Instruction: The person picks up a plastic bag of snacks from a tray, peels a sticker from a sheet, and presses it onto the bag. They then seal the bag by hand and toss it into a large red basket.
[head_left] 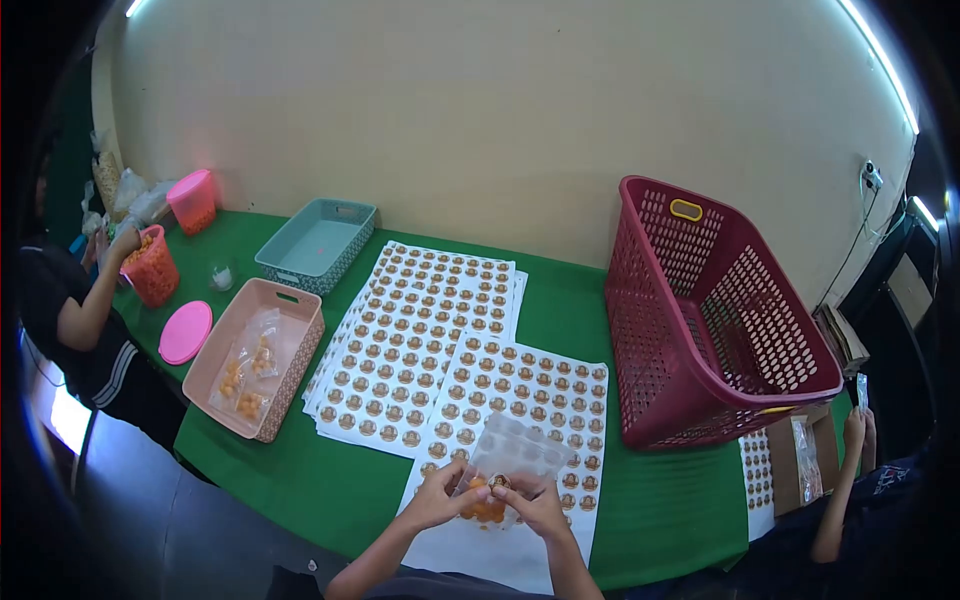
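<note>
Near the front edge of the table, my left hand [440, 498] is closed on the left side of a clear plastic pack [520, 447] with orange pieces at its bottom. My right hand [535, 503] is closed on the right side of the same pack. Both thumbs meet at a round brown sticker [498, 483] on the pack's front. Under the pack lies a white sheet of round brown stickers [545, 385], with a stack of similar sheets [400, 330] to its left.
A maroon basket [640, 330] stands right; a pink tray [225, 330] with filled packs and a teal tray [325, 230] stand left. At far left, a person reaches into a pink tub [155, 275] near a pink lid [186, 332]. Another person's hands [860, 435] show at far right.
</note>
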